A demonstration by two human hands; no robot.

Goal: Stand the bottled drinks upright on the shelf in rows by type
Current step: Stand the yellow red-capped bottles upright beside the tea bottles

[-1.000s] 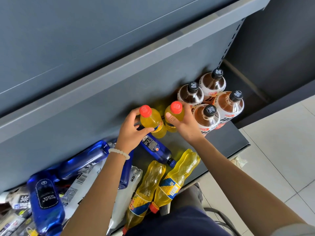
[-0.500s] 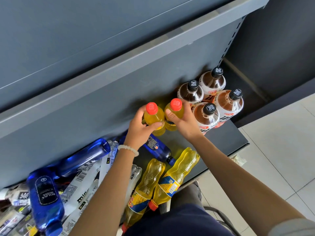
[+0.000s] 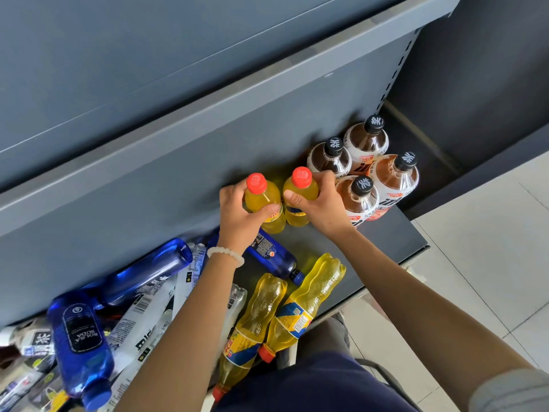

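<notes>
Yellow drinks half sorted, brown ones apparently done. Four brown bottles point(image 3: 364, 171), black-capped, upright in a tight two-by-two block at the right end of the shelf point(image 3: 395, 233), close against the back panel. Two yellow bottles with red caps upright just left of that block, side by side and touching or nearly so: left yellow bottle point(image 3: 263, 200) wrapped by the left hand point(image 3: 237, 218), thumb across the front, fingers behind; right yellow bottle point(image 3: 300, 197) wrapped by the right hand point(image 3: 322, 203), thumb on the near side, fingers curled over the far shoulder, knuckles just beside the nearest brown bottle. Both grips closed round the bottle bodies below the caps, neither released. Bottle bases hidden behind hands and bodies, so cannot tell whether fully seated on the shelf. Judged as the setting-down step for the first yellow pair, starting a row beside the brown group. Plenty left: two more lying yellow bottles point(image 3: 282, 307) on their sides near the shelf's front edge, caps toward the camera; one lying blue bottle point(image 3: 273, 254) just below the left wrist; further left a heap of blue soda bottles point(image 3: 80, 340) and clear white-labelled bottles point(image 3: 139, 328), all on their sides, unsorted. Roughly a third done at best, by this view.
</notes>
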